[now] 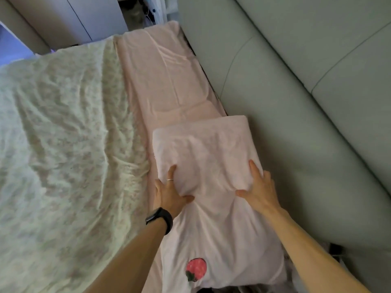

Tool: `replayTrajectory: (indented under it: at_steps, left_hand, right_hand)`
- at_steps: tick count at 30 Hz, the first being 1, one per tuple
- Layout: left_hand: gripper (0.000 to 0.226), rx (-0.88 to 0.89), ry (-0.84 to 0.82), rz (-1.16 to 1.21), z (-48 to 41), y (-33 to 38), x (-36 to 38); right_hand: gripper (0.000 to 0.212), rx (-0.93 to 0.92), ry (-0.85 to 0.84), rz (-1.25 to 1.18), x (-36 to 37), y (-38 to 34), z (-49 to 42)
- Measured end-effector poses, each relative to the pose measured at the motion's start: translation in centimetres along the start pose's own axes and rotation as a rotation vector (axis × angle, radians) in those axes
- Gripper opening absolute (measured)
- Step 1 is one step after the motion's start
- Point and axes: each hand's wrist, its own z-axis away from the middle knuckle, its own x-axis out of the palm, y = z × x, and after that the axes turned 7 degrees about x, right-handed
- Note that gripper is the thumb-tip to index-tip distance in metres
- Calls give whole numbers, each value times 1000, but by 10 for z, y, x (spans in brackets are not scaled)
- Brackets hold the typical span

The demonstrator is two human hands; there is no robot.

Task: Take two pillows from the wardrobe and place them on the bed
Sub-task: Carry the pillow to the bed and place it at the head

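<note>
While the bed [160, 81] spreads wide beside the padded headboard [296, 102], a pink pillow [203, 149] lies on it under both hands. Left hand [169, 192] and right hand [259, 187] press flat, fingers spread open, gripping nothing.

We have a single head-worn view, looking forward and steeply down along the head end of the bed [165, 81], close above it. The padded headboard [296, 102] runs along our right, the quilt [63, 123] spreads left.
</note>
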Motion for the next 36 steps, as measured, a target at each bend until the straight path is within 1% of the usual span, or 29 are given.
replayTrajectory:
  at_steps: [4,8,11,13,14,16,17,18,19,21,24,27,29,32,35,36]
  left_hand:
    - [109,-47,67,87,-53,10,26]
    - [110,-84,116,120,-98,-3,54]
    - [106,-90,180,61,-123,-23,75]
    - [98,-94,248,-47,-131,-40,89]
    - [91,-77,273,-151,-131,-46,95]
    - [76,16,310,-320,-127,-53,107]
    - [71,90,322,-342,-123,-54,112]
    - [67,168,320,-350,-118,-54,119]
    - [66,233,292,-363,-114,-56,127]
    - [69,284,199,-402,-109,-65,145]
    - [74,220,95,-486,-118,-83,164]
    - [75,196,85,-532,-139,-86,174]
    - [75,195,93,-542,-143,-85,175]
    - [75,202,101,-541,-129,-83,172]
    - [72,252,129,-508,-104,-85,168]
    - [72,283,129,-502,-92,-88,169]
  right_hand:
    - [108,-77,-52,124,-25,-13,-78]
    - [107,-122,-61,191,-21,-24,-141]
    - [105,-125,-102,153,4,-15,-177]
    - [105,-106,-140,256,26,2,-189]
    - [103,-111,-118,319,38,10,-190]
    - [92,-180,59,341,61,24,-181]
    - [86,-238,160,298,71,29,-173]
    - [83,-284,223,264,81,32,-162]
    - [80,-305,245,257,90,35,-152]
    - [80,-274,168,334,110,47,-139]
    - [75,-174,24,432,127,62,-151]
    - [71,-154,-43,433,133,58,-176]
    - [71,-151,-58,444,132,56,-181]
    - [73,-156,4,433,130,60,-164]
    - [80,-206,184,395,134,72,-128]
    - [82,-199,209,373,139,80,-113]
